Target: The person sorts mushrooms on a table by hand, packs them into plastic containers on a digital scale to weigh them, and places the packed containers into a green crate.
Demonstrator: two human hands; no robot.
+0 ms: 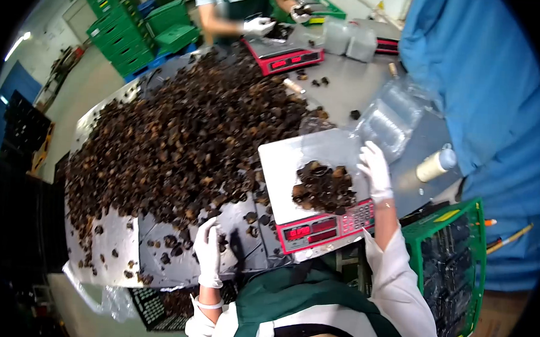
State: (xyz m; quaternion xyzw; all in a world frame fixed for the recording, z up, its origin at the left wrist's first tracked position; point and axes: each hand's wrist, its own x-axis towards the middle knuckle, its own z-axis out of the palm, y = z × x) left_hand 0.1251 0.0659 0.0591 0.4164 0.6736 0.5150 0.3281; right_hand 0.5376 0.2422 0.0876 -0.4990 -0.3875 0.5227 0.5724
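One gloved left hand (208, 251) is poised near scattered dark pieces (170, 241); grip cannot be told. Beside the scale (276, 175), the right hand (375, 168) is held unclenched, fingers extended. The weighed portion (324, 189) is judged light, soft, slippery; best cupped from below. Metal surface (338, 99) is heaped; green crates (121, 35) are stacked farther off.

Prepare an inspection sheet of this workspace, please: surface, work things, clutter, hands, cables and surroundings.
Surface: table, largely covered by dark pieces.
Job's things: red-edged scale bearing a portion and clear plastic.
Clutter: bottle and clear trays, right side.
Hands: both gloved; left hand near loose pieces, grip unclear; right hand open beside the portion.
Cables: nothing seen.
Surroundings: another person at a second scale; green crates; blue sheet.
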